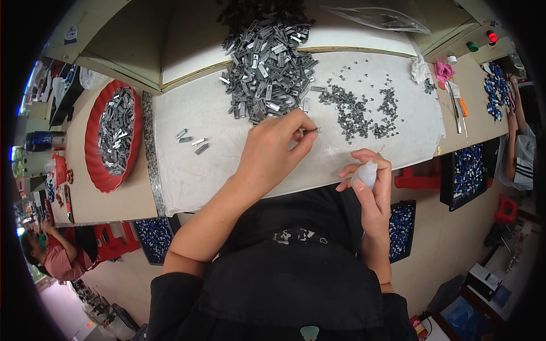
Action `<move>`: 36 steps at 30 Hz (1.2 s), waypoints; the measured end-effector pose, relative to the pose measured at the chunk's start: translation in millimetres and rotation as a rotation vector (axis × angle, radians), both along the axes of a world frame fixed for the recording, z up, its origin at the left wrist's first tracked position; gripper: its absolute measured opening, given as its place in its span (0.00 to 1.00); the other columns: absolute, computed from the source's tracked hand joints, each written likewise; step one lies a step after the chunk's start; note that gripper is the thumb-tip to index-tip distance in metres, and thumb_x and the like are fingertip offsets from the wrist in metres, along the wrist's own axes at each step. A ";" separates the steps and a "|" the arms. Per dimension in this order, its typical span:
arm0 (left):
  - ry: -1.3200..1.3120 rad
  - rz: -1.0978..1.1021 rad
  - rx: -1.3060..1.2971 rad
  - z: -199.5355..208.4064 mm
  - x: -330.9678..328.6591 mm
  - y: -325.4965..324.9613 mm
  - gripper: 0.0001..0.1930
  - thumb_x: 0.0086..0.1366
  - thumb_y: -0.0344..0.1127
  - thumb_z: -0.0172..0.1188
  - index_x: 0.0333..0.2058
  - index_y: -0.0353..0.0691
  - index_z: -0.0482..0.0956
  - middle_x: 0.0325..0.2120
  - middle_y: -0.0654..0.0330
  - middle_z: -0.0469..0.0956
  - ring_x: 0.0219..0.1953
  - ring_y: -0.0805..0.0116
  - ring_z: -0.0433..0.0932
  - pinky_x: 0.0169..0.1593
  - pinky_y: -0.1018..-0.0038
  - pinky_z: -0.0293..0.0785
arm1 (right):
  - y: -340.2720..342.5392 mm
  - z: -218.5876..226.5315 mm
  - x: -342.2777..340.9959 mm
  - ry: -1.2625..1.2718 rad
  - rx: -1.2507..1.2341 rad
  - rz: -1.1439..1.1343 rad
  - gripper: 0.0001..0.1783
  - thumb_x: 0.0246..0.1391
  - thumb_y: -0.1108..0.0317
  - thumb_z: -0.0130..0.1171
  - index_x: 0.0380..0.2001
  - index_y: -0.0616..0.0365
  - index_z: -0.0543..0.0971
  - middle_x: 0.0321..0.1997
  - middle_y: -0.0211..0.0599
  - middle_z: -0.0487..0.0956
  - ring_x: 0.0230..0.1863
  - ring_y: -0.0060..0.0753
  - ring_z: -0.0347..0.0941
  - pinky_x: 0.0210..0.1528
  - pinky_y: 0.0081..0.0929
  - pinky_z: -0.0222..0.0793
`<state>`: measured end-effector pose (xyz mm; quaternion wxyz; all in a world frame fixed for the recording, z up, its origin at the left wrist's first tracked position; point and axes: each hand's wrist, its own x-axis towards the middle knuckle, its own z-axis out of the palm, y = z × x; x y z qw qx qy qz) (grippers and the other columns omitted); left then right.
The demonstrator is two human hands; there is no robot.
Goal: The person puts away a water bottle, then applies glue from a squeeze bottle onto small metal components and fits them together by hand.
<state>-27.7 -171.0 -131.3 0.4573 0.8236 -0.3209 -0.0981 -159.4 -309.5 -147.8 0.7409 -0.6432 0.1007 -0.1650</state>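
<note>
My left hand [273,145] is closed in a pinch above the white work sheet [227,182]. A tiny grey piece [318,130] shows at its fingertips; its exact shape is too small to make out. My right hand [375,196] grips a small translucent squeeze bottle [365,174] with a pointed nozzle, close to the table's near edge. Beyond my left hand rises a heap of grey metal clips [261,74], long and slotted. To the right of it lie scattered small metal parts [355,113]. Several finished-looking clips [199,141] lie apart on the left.
A red scalloped basin [138,131] full of metal clips stands at the left. At the right are tweezers [455,108], an orange-handled tool [463,108] and a pink crumpled item [444,71]. A clear plastic bag [387,20] lies on the shelf. Co-workers sit at both sides.
</note>
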 end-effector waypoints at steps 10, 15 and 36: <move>0.665 0.001 -0.546 -28.5 -19.5 14.8 0.09 0.57 0.22 0.51 0.38 0.29 0.72 0.31 0.54 0.75 0.33 0.72 0.75 0.37 0.79 0.71 | -4.8 5.8 -15.8 -0.021 -0.071 -0.182 0.24 0.40 0.79 0.58 0.44 0.67 0.65 0.39 0.44 0.67 0.37 0.31 0.69 0.32 0.21 0.72; 0.615 -0.036 -0.573 -27.5 -17.7 19.8 0.09 0.56 0.21 0.51 0.37 0.27 0.72 0.34 0.51 0.74 0.33 0.71 0.75 0.39 0.78 0.72 | 4.0 19.8 0.7 -0.135 0.072 -0.349 0.20 0.33 0.72 0.65 0.29 0.59 0.65 0.34 0.40 0.67 0.31 0.26 0.66 0.30 0.17 0.65; 0.521 -0.042 -0.620 -29.0 -19.1 16.8 0.08 0.52 0.23 0.56 0.33 0.34 0.76 0.32 0.58 0.76 0.35 0.72 0.75 0.40 0.78 0.71 | 10.1 25.5 0.4 -0.315 -0.708 -0.180 0.26 0.28 0.68 0.72 0.33 0.55 0.70 0.31 0.34 0.69 0.26 0.27 0.70 0.26 0.17 0.68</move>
